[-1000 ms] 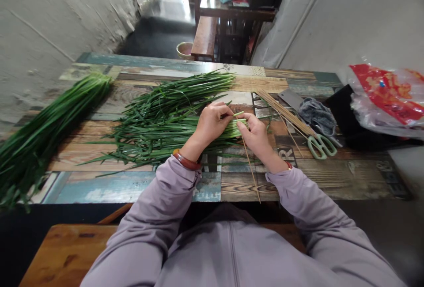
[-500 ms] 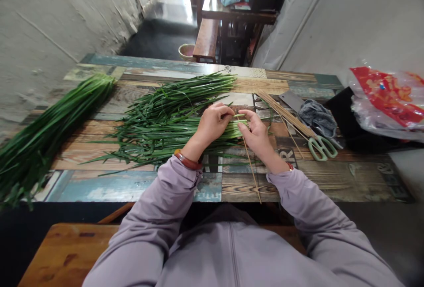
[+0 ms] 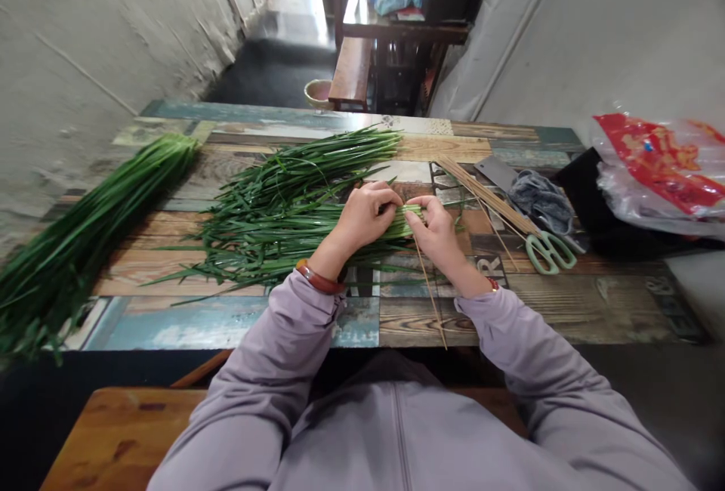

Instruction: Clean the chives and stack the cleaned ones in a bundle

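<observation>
My left hand (image 3: pixel 369 214) is closed in a pinch on the pale stem ends of a row of garlic chives (image 3: pixel 272 228), whose green leaves trail left across the table. Just to its right, my right hand (image 3: pixel 437 231) grips the same stem ends between thumb and fingers. A thin bamboo skewer (image 3: pixel 430 291) runs from beneath the right thumb down to the table's front edge. Its upper end is hidden by the stems and fingers. Behind the hands lies another loose heap of chives (image 3: pixel 317 159).
A thick chive bundle (image 3: pixel 113 211) lies on the left. To the right are several bamboo skewers (image 3: pixel 481 193), green-handled scissors (image 3: pixel 549 252), a grey cloth (image 3: pixel 542 198) and a red-and-clear plastic bag (image 3: pixel 668 166). A bench (image 3: pixel 351 72) and bowl (image 3: pixel 318 93) stand beyond the table (image 3: pixel 317 321).
A single stem that was held between my hands above the others now sits down against the row. My fingertips have come closer together; the view has shifted slightly.
</observation>
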Action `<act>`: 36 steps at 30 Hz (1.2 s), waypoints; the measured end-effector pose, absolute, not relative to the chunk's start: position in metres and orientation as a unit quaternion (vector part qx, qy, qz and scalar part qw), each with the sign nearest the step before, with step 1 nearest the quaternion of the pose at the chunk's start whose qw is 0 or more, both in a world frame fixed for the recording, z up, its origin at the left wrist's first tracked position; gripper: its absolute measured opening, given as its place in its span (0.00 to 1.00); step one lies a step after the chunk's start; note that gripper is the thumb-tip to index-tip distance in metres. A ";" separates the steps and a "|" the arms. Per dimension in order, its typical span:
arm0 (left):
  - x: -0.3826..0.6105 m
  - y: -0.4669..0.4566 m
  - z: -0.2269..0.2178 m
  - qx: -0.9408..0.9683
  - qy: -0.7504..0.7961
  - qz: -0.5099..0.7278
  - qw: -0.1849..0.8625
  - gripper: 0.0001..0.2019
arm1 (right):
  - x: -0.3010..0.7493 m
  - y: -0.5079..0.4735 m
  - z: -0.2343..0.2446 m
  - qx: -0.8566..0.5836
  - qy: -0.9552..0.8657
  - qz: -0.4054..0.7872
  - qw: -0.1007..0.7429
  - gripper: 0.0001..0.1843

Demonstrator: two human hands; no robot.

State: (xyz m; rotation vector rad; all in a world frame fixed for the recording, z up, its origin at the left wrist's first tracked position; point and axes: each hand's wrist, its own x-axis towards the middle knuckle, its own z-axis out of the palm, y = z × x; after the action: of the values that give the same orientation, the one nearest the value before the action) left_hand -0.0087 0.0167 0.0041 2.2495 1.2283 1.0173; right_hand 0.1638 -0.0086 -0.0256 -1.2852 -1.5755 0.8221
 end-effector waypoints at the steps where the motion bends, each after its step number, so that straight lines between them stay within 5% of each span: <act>1: -0.010 0.016 0.005 0.801 0.435 0.362 0.196 0.10 | 0.163 -0.009 -0.025 -0.521 -0.635 0.341 0.457 0.14; 9: -0.028 0.026 0.013 0.746 0.525 0.372 0.168 0.10 | 0.160 -0.005 -0.033 -0.507 -0.603 0.415 0.454 0.18; 24: -0.032 0.101 0.026 0.775 0.628 0.057 -0.019 0.19 | 0.156 -0.004 -0.030 -0.508 -0.632 0.349 0.470 0.16; 36: -0.036 0.075 0.020 0.801 0.598 0.023 -0.012 0.14 | 0.157 -0.002 -0.029 -0.493 -0.645 0.348 0.469 0.18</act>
State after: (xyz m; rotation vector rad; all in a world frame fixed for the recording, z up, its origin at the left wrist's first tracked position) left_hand -0.0364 0.0750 0.0203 2.5345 1.8941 0.0731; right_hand 0.1570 -0.0022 -0.0288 -1.2077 -1.5819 0.8534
